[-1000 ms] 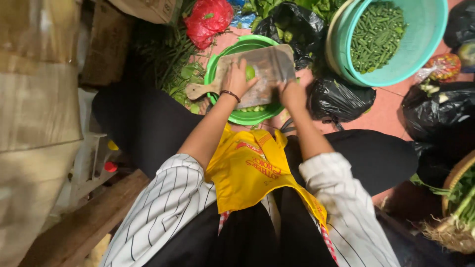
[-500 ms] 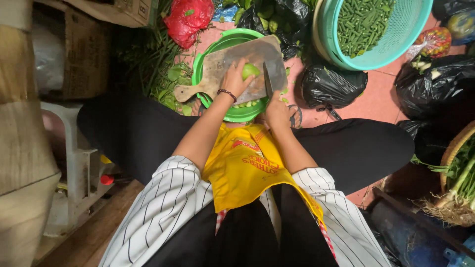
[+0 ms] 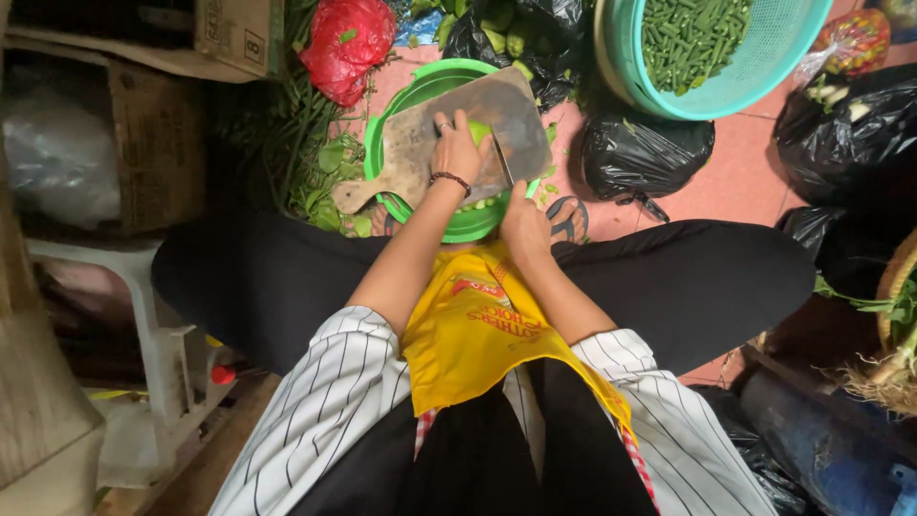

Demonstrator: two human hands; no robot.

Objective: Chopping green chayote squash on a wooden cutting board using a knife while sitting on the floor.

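Observation:
A worn wooden cutting board (image 3: 420, 143) lies across a green basin (image 3: 420, 91) on the floor between my knees. My left hand (image 3: 457, 148) presses a pale green vegetable (image 3: 478, 129) onto the board; a dark bead bracelet circles that wrist. My right hand (image 3: 523, 218) grips the handle of a knife (image 3: 503, 167), whose blade stands on the board just right of the vegetable. Cut green pieces (image 3: 475, 204) show in the basin below the board's edge.
A teal basket (image 3: 764, 76) of chopped green beans sits at the upper right. Black plastic bags (image 3: 642, 153) lie around it, a red bag (image 3: 346, 43) and leafy greens (image 3: 287, 143) to the left. Cardboard boxes (image 3: 153, 143) and a white stool (image 3: 158, 334) stand at my left.
The view has shifted; the board now lies lower and more centred. My left hand stays on the vegetable, and my right hand has brought the knife blade close beside it.

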